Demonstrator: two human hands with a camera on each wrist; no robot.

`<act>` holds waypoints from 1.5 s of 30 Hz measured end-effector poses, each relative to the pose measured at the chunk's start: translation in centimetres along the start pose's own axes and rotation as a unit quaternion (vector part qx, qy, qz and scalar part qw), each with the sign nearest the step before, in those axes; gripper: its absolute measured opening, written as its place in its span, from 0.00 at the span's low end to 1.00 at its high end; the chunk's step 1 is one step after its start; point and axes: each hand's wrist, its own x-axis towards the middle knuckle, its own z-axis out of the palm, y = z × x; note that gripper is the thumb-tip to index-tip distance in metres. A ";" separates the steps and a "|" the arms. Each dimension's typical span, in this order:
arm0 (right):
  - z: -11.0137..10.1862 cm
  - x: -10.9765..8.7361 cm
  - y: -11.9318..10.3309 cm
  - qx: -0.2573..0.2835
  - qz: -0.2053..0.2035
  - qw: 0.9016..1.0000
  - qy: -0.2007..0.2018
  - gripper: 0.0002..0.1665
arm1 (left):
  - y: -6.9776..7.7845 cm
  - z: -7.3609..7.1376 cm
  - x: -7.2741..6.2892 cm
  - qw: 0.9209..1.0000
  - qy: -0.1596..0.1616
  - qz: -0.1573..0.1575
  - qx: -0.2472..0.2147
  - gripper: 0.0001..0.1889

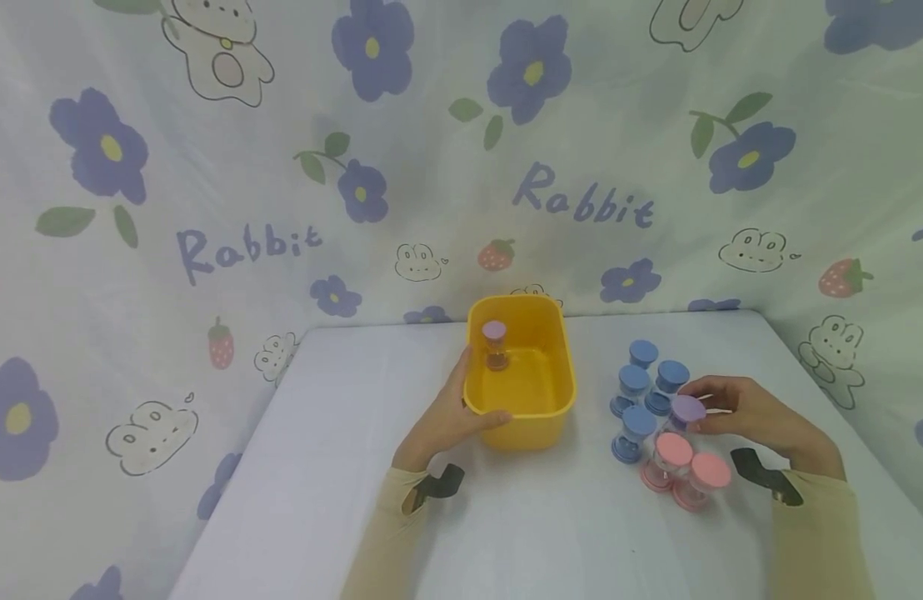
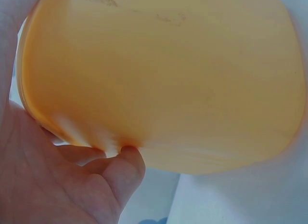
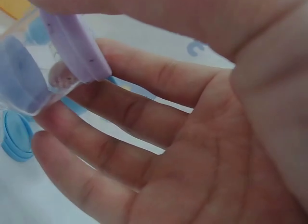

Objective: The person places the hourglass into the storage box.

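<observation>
My left hand (image 1: 445, 421) grips the left side of a yellow plastic bin (image 1: 532, 433), with the thumb along its front rim. In the left wrist view, fingertips press into the bin's wall (image 2: 168, 89). Inside the bin, a purple-capped sand timer (image 1: 495, 332) stands upright near the left wall. My right hand (image 1: 757, 414) holds another purple sand timer (image 1: 688, 409) between thumb and fingers, beside the other timers. The right wrist view shows its purple cap (image 3: 79, 48) and clear body, tilted in that view.
Several blue sand timers (image 1: 638, 422) stand grouped to the right of the bin. Two pink sand timers, one nearer (image 1: 709, 472) and one just behind it (image 1: 672, 451), stand in front of them. A patterned cloth (image 1: 431, 167) hangs behind the white table (image 1: 521, 533).
</observation>
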 end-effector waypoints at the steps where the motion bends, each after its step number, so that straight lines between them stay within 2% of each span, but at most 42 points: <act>1: 0.0 0.0 0.0 -0.005 0.001 1.000 0.006 0.28 | 0.0 0.0 0.0 1.000 -0.001 0.001 -0.001 0.66; 19: 0.0 -0.3 -1.0 -0.034 -0.007 0.994 0.100 0.28 | 0.0 -0.1 -0.1 1.000 -0.005 0.011 -0.018 0.66; 25: 0.0 -0.5 -2.1 -0.042 -0.022 0.990 0.136 0.27 | 0.0 -0.2 -0.3 1.000 0.001 0.004 -0.010 0.66; 31: 0.0 -0.8 -3.3 -0.031 -0.029 0.985 0.169 0.28 | 0.0 0.0 0.0 1.000 -0.003 0.016 -0.017 0.61; 40: -0.1 -0.7 -5.0 -0.024 -0.040 0.979 0.198 0.28 | 0.1 0.0 0.0 1.000 -0.007 0.017 -0.018 0.60; 45: -0.6 -0.1 -6.6 -0.008 -0.072 0.976 0.208 0.27 | 0.3 -0.1 -0.3 1.000 -0.005 0.010 -0.015 0.61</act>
